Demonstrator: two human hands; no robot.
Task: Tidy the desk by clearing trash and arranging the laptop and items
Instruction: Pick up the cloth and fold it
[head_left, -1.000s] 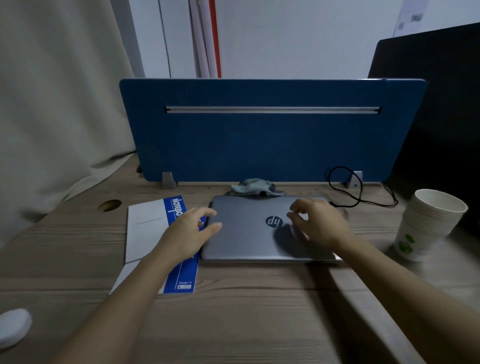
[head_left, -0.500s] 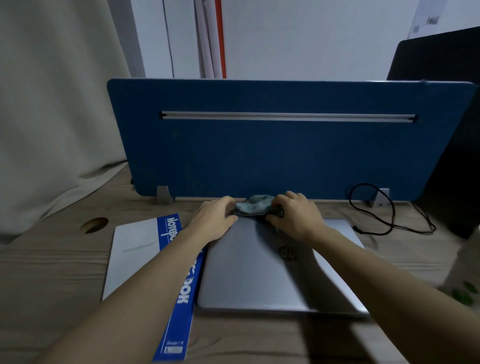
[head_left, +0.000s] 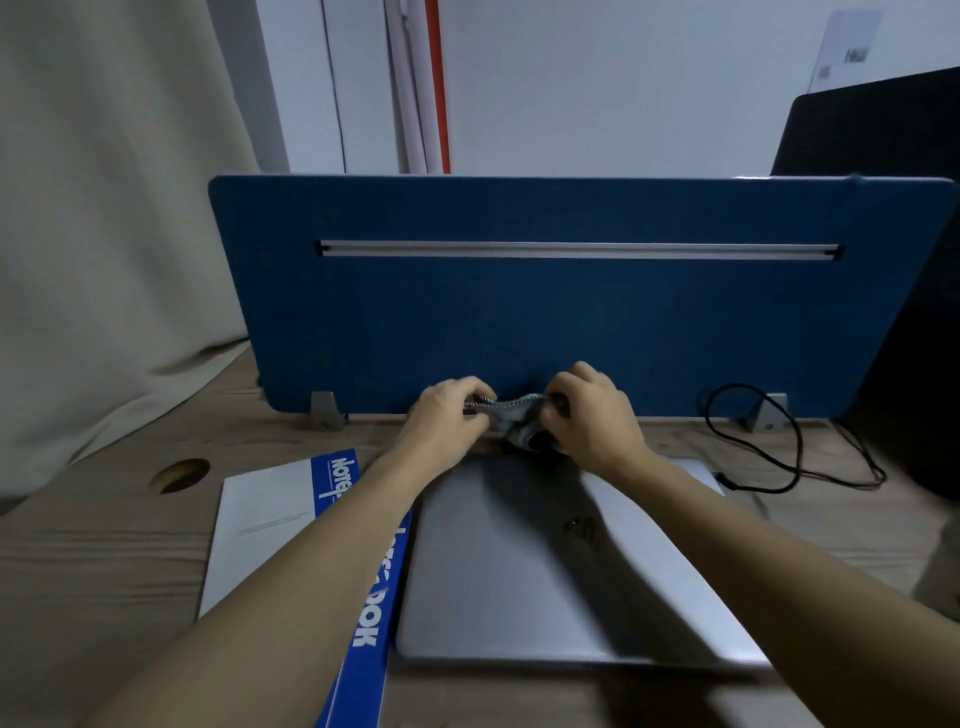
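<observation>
Head view: both hands meet at 12 o'clock of the closed laptop (head_left: 545, 561), just before the blue divider (head_left: 571, 312). The left hand (head_left: 441, 421) and right hand (head_left: 592, 415) each pinch an end of a small grey cloth (head_left: 511, 415), stretched between them above the desk (head_left: 104, 545). A notebook (head_left: 265, 525) lies at the laptop's 9 o'clock, a black cable (head_left: 753, 441) at 2 o'clock.

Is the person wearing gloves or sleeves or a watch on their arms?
No. Both arms are bare for as far as the picture shows them, with no sleeve showing. The left hand and right hand have no gloves. No watch, bracelet or ring can be seen on the wrists or fingers, though the light is dim and the fingers are curled.
</observation>
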